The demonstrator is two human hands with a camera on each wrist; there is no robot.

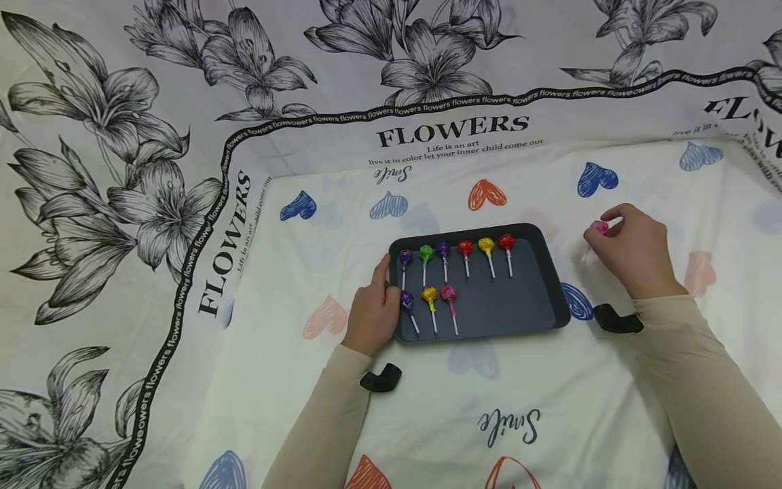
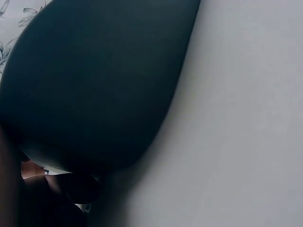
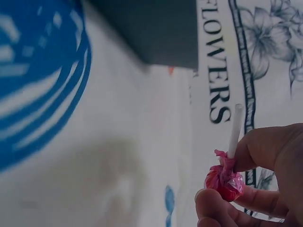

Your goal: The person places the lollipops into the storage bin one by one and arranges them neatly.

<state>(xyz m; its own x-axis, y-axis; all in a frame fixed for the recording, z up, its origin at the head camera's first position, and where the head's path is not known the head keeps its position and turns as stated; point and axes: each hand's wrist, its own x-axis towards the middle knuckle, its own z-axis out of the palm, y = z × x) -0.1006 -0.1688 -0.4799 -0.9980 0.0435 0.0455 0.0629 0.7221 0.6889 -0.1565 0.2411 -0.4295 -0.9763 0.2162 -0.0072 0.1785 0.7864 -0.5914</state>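
A dark grey tray (image 1: 519,292) lies on the cloth, its left edge held by my left hand (image 1: 373,309). Several wrapped lollipops stretch along its far side, among them a green one (image 1: 426,253) and a red one (image 1: 506,242). Nearer me are three more: purple (image 1: 406,301), yellow (image 1: 430,295) and pink (image 1: 449,293). To the right of the tray, my right hand (image 1: 638,251) pinches a pink lollipop (image 3: 227,179) by its wrapped head, and its white stick (image 3: 235,130) points up in the right wrist view. The tray's outer side (image 2: 104,85) fills much of the left wrist view.
A white cloth (image 1: 275,394) with printed hearts lies under the tray. Beyond it and to the left is a cloth with black flower drawings (image 1: 165,204) and a dark lettered border. The tray's right part (image 1: 534,272) shows bare surface.
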